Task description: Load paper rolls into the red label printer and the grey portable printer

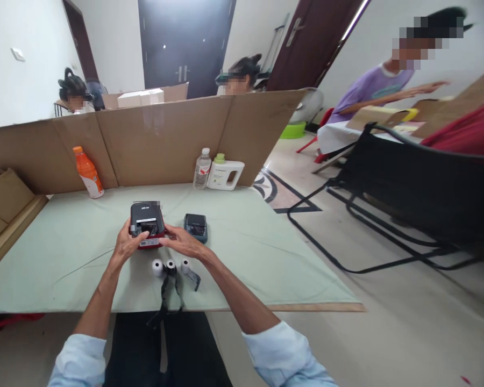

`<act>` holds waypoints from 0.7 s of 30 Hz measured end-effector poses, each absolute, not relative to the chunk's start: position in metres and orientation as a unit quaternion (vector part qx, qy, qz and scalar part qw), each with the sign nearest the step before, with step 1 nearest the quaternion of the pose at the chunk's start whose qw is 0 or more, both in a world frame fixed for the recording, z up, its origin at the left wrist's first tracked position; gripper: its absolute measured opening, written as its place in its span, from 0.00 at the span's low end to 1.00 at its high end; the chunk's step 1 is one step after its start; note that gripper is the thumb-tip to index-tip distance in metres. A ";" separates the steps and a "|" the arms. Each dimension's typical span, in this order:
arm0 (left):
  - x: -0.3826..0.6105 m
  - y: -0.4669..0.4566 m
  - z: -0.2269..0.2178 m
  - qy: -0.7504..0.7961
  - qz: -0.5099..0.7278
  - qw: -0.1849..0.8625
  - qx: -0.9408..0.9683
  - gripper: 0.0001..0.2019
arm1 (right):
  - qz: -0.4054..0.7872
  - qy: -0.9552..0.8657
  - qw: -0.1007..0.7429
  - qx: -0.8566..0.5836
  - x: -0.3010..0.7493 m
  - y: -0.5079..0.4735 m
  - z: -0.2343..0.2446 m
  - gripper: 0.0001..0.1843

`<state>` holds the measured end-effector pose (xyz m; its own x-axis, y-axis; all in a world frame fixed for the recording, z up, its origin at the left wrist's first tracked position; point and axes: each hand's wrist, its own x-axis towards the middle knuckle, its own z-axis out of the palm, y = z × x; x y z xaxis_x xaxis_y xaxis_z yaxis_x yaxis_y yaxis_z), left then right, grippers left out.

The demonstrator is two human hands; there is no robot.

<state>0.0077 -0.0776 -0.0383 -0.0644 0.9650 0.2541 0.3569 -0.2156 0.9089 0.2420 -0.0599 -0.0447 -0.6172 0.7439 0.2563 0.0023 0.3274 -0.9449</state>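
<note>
Both my hands grip a black and red label printer point(147, 215) on the pale green table cover. My left hand point(128, 241) wraps its left side, the thumb lying across the dark front opening. On the other side my right hand point(181, 241) presses its fingers against the lower right edge. A smaller dark printer-like device point(196, 227) lies just beyond my right hand. Nearer to me are three small paper rolls: a white roll point(157, 267), a dark-wrapped roll point(170, 266) with black strips trailing over the table edge, and another white roll point(186, 265) with a dark strip.
A cardboard partition point(157, 145) stands along the table's far edge. Before it are an orange bottle point(89, 174), a clear water bottle point(202, 171) and a white jug point(226, 173). Cardboard boxes point(8, 209) sit at left. A black folding chair point(411, 188) and people are beyond.
</note>
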 end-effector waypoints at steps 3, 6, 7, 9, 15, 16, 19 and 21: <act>0.024 -0.073 -0.042 0.523 0.458 0.334 0.637 0.37 | 0.524 -0.725 0.364 -0.259 0.262 -0.059 -0.049 0.29; 0.026 -0.070 -0.050 0.516 0.432 0.341 0.657 0.41 | 0.529 -0.719 0.368 -0.261 0.271 -0.059 -0.058 0.29; 0.025 -0.069 -0.052 0.512 0.429 0.342 0.661 0.42 | 0.531 -0.716 0.371 -0.259 0.272 -0.059 -0.060 0.29; 0.020 -0.067 -0.055 0.497 0.425 0.349 0.671 0.43 | 0.531 -0.710 0.382 -0.261 0.273 -0.060 -0.066 0.29; 0.000 -0.063 -0.053 0.491 0.401 0.334 0.698 0.42 | 0.455 -0.705 0.427 -0.337 0.270 -0.058 -0.084 0.32; -0.002 -0.063 -0.053 0.504 0.391 0.315 0.703 0.41 | 0.443 -0.705 0.433 -0.345 0.269 -0.057 -0.087 0.33; -0.005 -0.069 -0.053 0.524 0.375 0.235 0.727 0.34 | 0.416 -0.717 0.432 -0.356 0.269 -0.055 -0.096 0.35; -0.005 -0.074 -0.054 0.512 0.381 0.185 0.747 0.27 | 0.391 -0.727 0.432 -0.363 0.270 -0.053 -0.101 0.34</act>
